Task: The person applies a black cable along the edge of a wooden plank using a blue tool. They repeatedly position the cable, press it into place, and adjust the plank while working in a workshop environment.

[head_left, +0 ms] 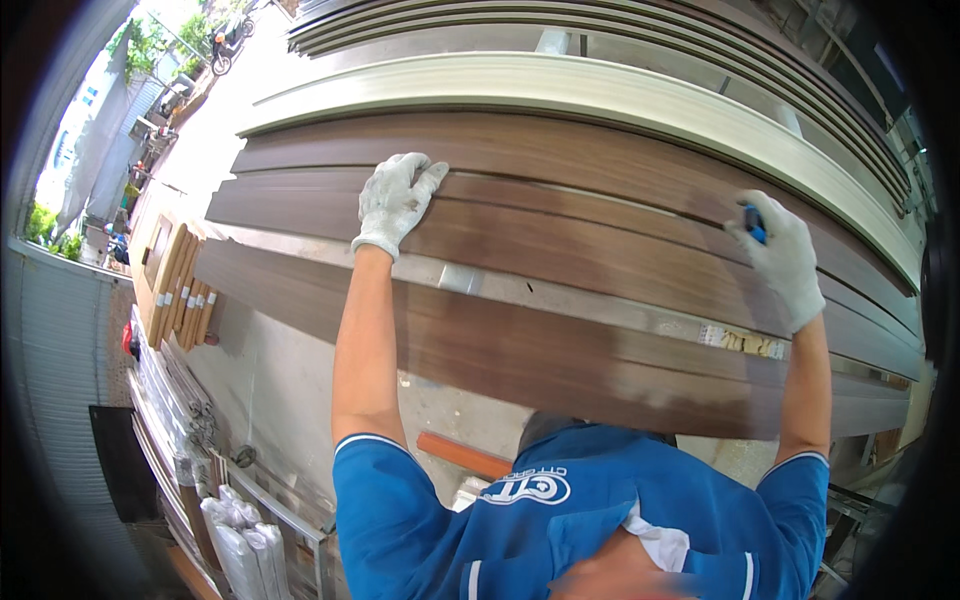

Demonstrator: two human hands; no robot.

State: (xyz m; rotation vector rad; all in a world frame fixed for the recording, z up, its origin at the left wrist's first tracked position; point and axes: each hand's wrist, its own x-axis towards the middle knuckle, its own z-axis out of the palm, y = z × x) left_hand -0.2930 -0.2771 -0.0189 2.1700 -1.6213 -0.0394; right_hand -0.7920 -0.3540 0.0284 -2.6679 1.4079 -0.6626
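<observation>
Several long brown wood-grain boards [560, 212] lie side by side in front of me, with narrow gaps between them. My left hand [393, 203], in a white work glove, rests on these boards left of the middle, thumb apart from the fingers, holding nothing. Toward the right end, my gloved right hand [783, 255] is closed around a small blue and dark hand tool [754, 223]. Most of that tool is hidden by the glove, so its kind does not show. A nearer brown board [500, 335] lies apart from the others, across a wider gap.
Beyond the brown boards runs a long cream-coloured profile [520, 75], with more dark strips [640, 22] behind it. Wooden panels [178, 285] lean at the left. Plastic-wrapped bundles [245, 540] stand at the lower left. An orange-red bar [463, 455] lies below the nearest board.
</observation>
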